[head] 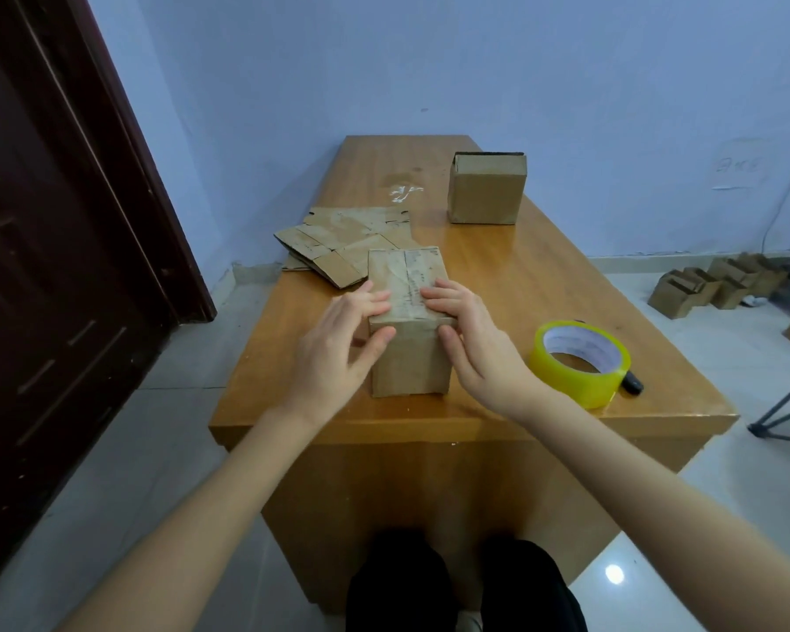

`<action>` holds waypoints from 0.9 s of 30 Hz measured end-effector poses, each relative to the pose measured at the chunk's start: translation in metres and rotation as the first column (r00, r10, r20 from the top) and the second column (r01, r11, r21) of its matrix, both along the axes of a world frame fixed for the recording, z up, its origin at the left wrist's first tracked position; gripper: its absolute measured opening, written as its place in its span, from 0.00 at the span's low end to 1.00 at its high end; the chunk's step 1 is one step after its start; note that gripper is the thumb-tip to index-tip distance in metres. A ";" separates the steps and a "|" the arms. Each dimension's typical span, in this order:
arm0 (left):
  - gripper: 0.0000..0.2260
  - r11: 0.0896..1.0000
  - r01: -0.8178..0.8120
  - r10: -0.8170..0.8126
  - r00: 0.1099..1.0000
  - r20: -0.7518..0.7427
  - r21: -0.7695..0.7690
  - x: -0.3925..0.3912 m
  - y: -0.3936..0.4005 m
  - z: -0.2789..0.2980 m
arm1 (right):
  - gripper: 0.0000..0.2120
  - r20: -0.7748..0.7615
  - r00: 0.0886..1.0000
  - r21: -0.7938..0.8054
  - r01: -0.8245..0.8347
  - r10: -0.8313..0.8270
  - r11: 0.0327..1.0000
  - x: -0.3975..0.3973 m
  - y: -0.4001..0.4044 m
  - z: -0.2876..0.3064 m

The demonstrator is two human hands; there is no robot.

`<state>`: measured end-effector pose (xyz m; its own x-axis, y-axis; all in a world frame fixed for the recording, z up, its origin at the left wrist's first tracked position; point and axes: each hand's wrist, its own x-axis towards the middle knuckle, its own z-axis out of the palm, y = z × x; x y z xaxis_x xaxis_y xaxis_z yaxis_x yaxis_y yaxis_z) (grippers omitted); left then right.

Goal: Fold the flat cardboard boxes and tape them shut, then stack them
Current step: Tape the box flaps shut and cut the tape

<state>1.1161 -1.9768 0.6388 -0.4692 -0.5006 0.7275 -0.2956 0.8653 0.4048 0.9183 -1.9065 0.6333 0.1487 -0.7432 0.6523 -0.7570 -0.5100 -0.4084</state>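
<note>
I had the folded cardboard box (407, 321) standing near the front edge of the wooden table (543, 266), directly ahead of me. My left hand (338, 339) lay against its left side, fingers straight over the top edge and thumb on the near face. My right hand (466, 330) mirrored it: fingers flat on the top flaps, thumb pressed to the near face at the right corner. Neither hand pinched anything; both were spread and pressing, holding the flaps down along the centre seam.

By my reading, the step in hand was closing this box's top. The top looked glossy in places, but I could not tell whether that was tape already laid or old residue.

The roll of yellow tape (580, 362) lay just beside my right hand on the table, with a small dark object (633, 384), perhaps a cutter or pen, touching its far side. If the seam was unsealed, the next move would call for one hand to keep the flaps down while the other fetched the roll. Letting go with both risked the flaps springing up.

Behind the box lay the flat cardboard boxes (338, 248), overlapping in a loose pile, not yet folded. Farther back to the right stood another assembled box (486, 189), well apart; stacking would mean carrying mine to it. More boxes on the floor (712, 280) sat off to the right.
</note>
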 end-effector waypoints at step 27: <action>0.09 0.885 0.230 -0.157 0.966 -0.204 0.405 0.003 0.005 0.004 | 0.14 0.289 0.948 0.088 -0.168 0.136 0.982 -0.008 0.003 0.010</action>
<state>1.1190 -1.9719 0.6428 -0.4834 -0.6881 0.5412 -0.0394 0.6347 0.7718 0.9104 -1.9036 0.6429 0.0879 -0.7954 0.5996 -0.5206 -0.5499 -0.6531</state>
